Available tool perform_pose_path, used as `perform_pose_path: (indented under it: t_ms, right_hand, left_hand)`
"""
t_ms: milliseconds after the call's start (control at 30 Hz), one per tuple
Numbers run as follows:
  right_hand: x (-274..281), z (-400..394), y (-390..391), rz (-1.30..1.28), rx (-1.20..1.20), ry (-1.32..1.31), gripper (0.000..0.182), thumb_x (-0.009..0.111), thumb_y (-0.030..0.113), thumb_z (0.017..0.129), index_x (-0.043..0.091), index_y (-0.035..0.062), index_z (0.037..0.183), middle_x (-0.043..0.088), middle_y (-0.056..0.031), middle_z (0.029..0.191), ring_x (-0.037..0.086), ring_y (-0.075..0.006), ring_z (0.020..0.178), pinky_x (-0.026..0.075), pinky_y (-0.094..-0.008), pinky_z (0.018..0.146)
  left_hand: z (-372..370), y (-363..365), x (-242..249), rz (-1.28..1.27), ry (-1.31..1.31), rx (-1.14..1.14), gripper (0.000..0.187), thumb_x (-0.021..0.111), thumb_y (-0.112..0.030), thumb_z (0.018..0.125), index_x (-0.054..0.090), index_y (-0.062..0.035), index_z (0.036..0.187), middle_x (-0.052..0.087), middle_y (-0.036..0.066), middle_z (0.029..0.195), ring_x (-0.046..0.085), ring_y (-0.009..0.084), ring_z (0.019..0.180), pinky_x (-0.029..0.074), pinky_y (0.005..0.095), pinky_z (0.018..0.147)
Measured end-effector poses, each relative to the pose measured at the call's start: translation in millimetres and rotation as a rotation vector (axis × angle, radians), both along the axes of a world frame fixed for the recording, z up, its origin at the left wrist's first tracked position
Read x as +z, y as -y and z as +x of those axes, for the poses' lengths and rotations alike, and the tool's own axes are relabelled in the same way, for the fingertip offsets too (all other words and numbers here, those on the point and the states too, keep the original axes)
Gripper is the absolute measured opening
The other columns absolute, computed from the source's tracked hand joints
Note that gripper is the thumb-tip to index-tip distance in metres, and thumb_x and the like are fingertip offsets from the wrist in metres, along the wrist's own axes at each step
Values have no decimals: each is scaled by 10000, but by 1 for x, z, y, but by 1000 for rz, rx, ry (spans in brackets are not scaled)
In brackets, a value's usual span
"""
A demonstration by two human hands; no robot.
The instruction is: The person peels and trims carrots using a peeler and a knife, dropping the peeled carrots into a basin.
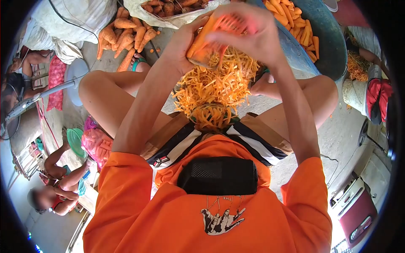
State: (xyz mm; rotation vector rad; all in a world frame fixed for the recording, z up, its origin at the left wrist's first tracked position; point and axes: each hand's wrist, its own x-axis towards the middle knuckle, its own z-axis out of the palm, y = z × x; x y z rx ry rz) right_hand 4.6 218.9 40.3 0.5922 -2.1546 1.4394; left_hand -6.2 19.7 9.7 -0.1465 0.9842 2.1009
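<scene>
At the top centre my left hand is closed round an orange carrot, holding it tilted. My right hand, blurred by motion, is wrapped round a red peeler that lies against the carrot. Just below both hands, a big heap of orange peelings rises between my bent legs. Some of the peelings hang near the lower edge of the held carrot.
Unpeeled carrots lie on the floor at the upper left, beside white sacks. A blue tub with peeled carrots stands upper right. Other people sit at the left, one a seated person, and at the far right.
</scene>
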Motion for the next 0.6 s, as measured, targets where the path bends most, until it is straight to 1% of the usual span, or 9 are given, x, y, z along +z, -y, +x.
perform_pose_path:
  t_ms: [67,167,267,300,367,467,500,533,600]
  right_hand:
    - [-1,3,-2,230,85,-48,261,871,51,819,625,65,903,677,-51,906,661,-161,845,499,-276,696]
    - [-25,-31,-36,-479,187,186,157,747,36,936,592,17,957,696,-93,891,732,-172,851,582,-313,670]
    - [-12,-25,-38,-309,16,191,121,694,43,977,586,-6,1002,699,-104,862,752,-188,868,613,-335,663]
    - [-2,-9,-20,-444,73,331,160,735,36,947,590,-5,1000,694,-102,848,744,-178,850,610,-335,662]
    - [33,16,5,246,66,-49,196,772,29,915,598,-13,994,688,-85,833,737,-161,823,599,-325,644]
    - [-15,-13,-17,219,99,-129,219,802,27,888,616,-25,991,695,-67,843,723,-135,789,579,-307,623]
    - [-37,-25,-16,-408,180,73,186,777,31,912,601,-14,950,711,-76,861,723,-136,767,569,-307,604]
    - [-31,-26,-26,-403,178,71,186,777,31,912,601,-14,950,711,-76,861,723,-136,767,569,-307,604]
    - [-10,-31,-52,-122,-145,169,190,738,9,936,552,20,898,713,-100,828,726,-154,734,576,-310,590]
  left_hand:
    - [5,2,-2,-50,36,3,418,529,-303,1074,540,-70,1421,682,76,1093,696,178,927,604,295,783]
    - [9,2,-5,-73,-85,2,390,537,-302,1066,572,-73,1380,694,70,1128,705,161,945,611,303,802]
    - [4,3,-4,-58,32,18,393,540,-282,1067,557,-38,1375,696,79,1072,698,163,884,611,296,708]
    - [0,7,-14,-56,28,19,393,540,-282,1067,557,-38,1375,696,79,1072,698,163,884,611,296,708]
    - [-17,13,-38,296,-34,-187,442,560,-318,1057,556,-57,1413,693,55,1141,698,137,955,604,298,825]
    - [7,1,-8,20,0,16,438,573,-302,1053,554,-66,1421,687,42,1169,690,133,992,598,299,851]
    - [4,4,-8,0,-18,-57,435,574,-276,1055,539,-79,1442,669,39,1238,681,133,1039,586,294,886]
    - [5,4,-9,5,-21,-60,435,574,-276,1055,539,-79,1442,669,39,1238,681,133,1039,586,294,886]
    - [5,4,-9,-18,22,-24,441,568,-255,1058,517,-88,1463,650,51,1285,684,160,1050,584,295,897]
